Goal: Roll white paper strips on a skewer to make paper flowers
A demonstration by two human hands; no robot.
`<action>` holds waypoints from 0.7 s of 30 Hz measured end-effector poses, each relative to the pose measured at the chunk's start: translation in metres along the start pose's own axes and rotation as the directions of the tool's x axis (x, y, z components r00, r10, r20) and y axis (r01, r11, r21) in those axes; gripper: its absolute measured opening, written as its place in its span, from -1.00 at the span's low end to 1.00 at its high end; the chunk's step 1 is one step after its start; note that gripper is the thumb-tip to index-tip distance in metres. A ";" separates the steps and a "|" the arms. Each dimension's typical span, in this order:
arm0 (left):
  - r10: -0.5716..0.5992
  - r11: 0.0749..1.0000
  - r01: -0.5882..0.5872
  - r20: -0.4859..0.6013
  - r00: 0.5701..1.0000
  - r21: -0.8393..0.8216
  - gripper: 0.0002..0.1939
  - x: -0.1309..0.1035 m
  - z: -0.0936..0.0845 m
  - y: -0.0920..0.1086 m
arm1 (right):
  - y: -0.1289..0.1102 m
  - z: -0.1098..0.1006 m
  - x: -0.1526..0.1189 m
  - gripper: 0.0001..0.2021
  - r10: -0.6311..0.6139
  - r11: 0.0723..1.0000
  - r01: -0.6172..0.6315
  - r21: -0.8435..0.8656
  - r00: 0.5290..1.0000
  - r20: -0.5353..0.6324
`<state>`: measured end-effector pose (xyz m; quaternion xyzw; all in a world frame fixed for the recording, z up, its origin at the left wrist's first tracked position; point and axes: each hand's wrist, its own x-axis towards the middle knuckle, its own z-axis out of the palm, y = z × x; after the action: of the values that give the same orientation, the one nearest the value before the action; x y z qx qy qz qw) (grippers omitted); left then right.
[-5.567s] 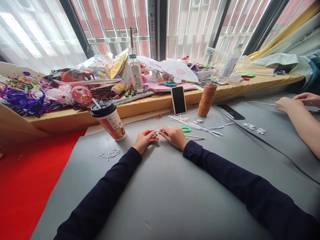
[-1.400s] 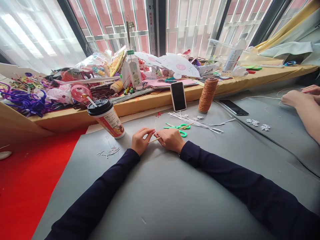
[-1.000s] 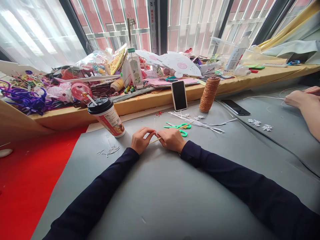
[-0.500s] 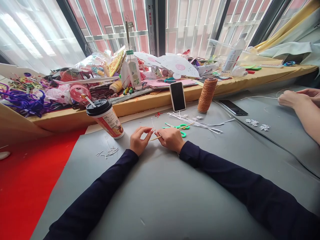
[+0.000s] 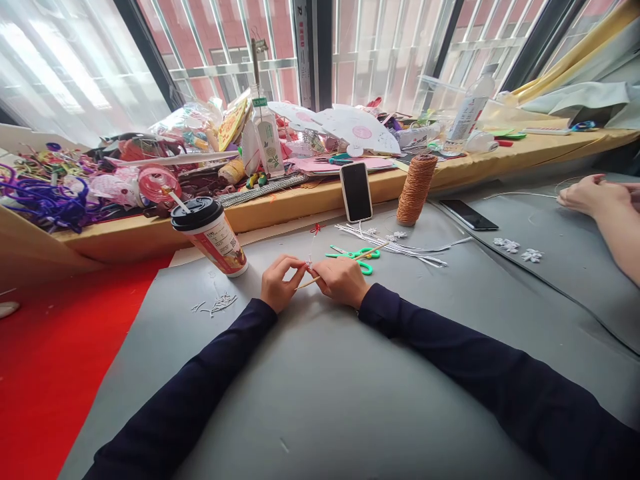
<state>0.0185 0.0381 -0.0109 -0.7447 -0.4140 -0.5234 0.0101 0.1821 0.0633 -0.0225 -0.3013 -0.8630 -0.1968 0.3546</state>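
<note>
My left hand pinches a small piece of white cord between thumb and fingertips, above the grey table. My right hand meets it from the other side, closed around a thin wooden stick and touching the same cord. The stick slants from lower left to upper right, its far end beyond my knuckles. Just past my right hand lie green-handled scissors, partly covered. Behind them are loose white cords and small white knotted flowers.
A paper cup with a straw stands left, near white cord scraps. A phone leans upright beside a brown twine spool. Another phone lies flat. At right, another person's hands hold a thin cord. The ledge behind is cluttered.
My fingertips have come closer together around the white cord. The stick's near end has shifted slightly left and down. The other person's hand has turned a little.
</note>
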 end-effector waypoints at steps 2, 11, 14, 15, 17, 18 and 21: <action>0.032 0.999 -0.032 0.006 0.999 0.011 -0.94 -0.001 0.000 -0.001 | -0.001 -0.001 0.000 -0.72 -0.005 1.000 0.005 -0.006 1.000 0.003; 0.015 0.999 -0.014 0.009 1.000 -0.037 -0.94 -0.003 0.002 0.000 | 0.002 -0.001 0.000 -0.73 0.012 1.000 -0.012 -0.015 1.000 -0.004; -0.086 0.994 0.087 0.015 0.996 -0.070 -0.92 -0.002 0.002 -0.001 | 0.003 0.001 -0.001 -0.74 0.019 1.000 -0.019 -0.013 1.000 0.003; -0.117 0.990 0.118 0.023 0.993 -0.082 -0.90 -0.002 0.002 -0.002 | 0.003 0.001 -0.001 -0.75 0.020 1.000 -0.020 -0.015 1.000 0.005; -0.151 0.983 0.155 0.049 0.987 -0.102 -0.85 -0.001 0.003 -0.004 | 0.003 0.001 0.000 -0.75 0.019 1.000 -0.019 -0.021 1.000 0.010; -0.150 0.982 0.156 0.060 0.987 -0.110 -0.84 -0.001 0.003 -0.005 | 0.003 0.001 0.000 -0.75 0.016 1.000 -0.015 -0.024 1.000 0.014; -0.117 0.985 0.125 0.071 0.991 -0.119 -0.84 -0.001 0.003 -0.006 | 0.003 0.000 0.000 -0.73 0.006 1.000 -0.005 -0.024 1.000 0.028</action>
<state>0.0167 0.0425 -0.0156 -0.7336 -0.4255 -0.5237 -0.0811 0.1837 0.0653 -0.0216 -0.3108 -0.8646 -0.2020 0.3392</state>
